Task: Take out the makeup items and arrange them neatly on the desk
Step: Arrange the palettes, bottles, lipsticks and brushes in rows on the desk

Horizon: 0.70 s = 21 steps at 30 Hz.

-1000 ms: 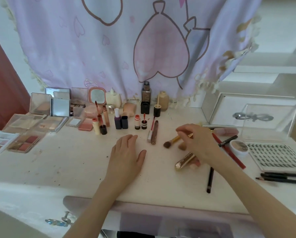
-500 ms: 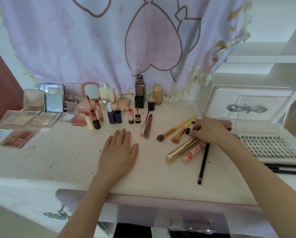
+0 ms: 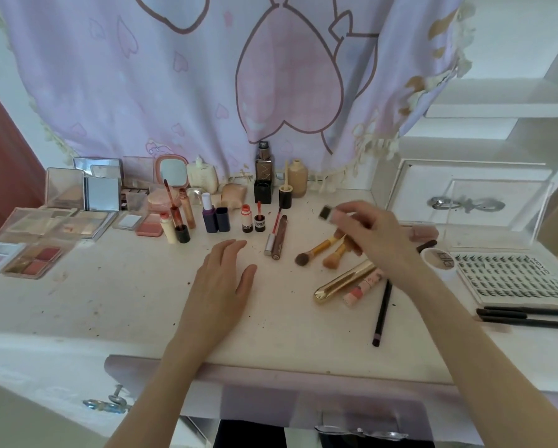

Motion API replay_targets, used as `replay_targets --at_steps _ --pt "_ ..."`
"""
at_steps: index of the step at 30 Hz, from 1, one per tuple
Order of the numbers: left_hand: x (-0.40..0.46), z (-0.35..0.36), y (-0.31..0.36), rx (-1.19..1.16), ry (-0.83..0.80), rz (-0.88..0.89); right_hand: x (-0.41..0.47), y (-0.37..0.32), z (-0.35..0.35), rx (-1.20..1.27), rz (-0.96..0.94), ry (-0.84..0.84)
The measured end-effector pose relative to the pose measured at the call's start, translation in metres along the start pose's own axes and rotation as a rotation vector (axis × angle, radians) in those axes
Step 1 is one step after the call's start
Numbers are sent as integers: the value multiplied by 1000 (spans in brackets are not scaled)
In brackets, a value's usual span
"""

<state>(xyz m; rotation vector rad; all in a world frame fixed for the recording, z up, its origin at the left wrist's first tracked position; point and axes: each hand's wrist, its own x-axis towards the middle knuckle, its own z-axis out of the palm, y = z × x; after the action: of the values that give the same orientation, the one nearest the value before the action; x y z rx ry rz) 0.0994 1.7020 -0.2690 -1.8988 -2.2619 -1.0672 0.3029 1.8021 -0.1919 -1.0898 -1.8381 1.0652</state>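
Observation:
My right hand [image 3: 373, 236] is raised above the desk and pinches a small pale pink tube with a dark end [image 3: 331, 214], blurred by motion. Under it lie two gold-handled brushes [image 3: 319, 248], a gold tube [image 3: 344, 281], a pink patterned stick [image 3: 361, 286] and a black pencil [image 3: 382, 313]. My left hand [image 3: 221, 279] rests flat on the white desk [image 3: 109, 302], fingers straight, holding nothing. Lip glosses [image 3: 276, 237] and small bottles [image 3: 214, 216] stand in a row behind it.
Open palettes [image 3: 35, 253] and compacts fill the desk's left end. A lash tray [image 3: 514, 276], a round white jar [image 3: 439, 258] and black pencils [image 3: 526, 316] lie at the right. A clear box [image 3: 494, 205] stands behind them. A lilac cloth hangs along the back.
My right hand reached right to the pile by the clear box, then lifted the small pink tube up and leftward above the brushes. My left hand stayed flat on the desk.

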Motion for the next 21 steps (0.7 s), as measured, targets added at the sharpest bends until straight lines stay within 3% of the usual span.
replay_targets --at_steps 6,9,11,14,21 --pt "-3 -9 12 -216 -32 85 -20 -10 64 196 216 -250" --pt "-6 -11 12 -198 7 189 -22 -12 77 308 326 -370" --pt "-6 -12 12 -215 39 160 -23 -12 80 414 359 -381" --pt "-5 -9 10 -245 71 88 -25 -11 86 514 330 -328" --pt "-3 -10 9 -330 91 -10 -23 -9 104 349 89 -223"
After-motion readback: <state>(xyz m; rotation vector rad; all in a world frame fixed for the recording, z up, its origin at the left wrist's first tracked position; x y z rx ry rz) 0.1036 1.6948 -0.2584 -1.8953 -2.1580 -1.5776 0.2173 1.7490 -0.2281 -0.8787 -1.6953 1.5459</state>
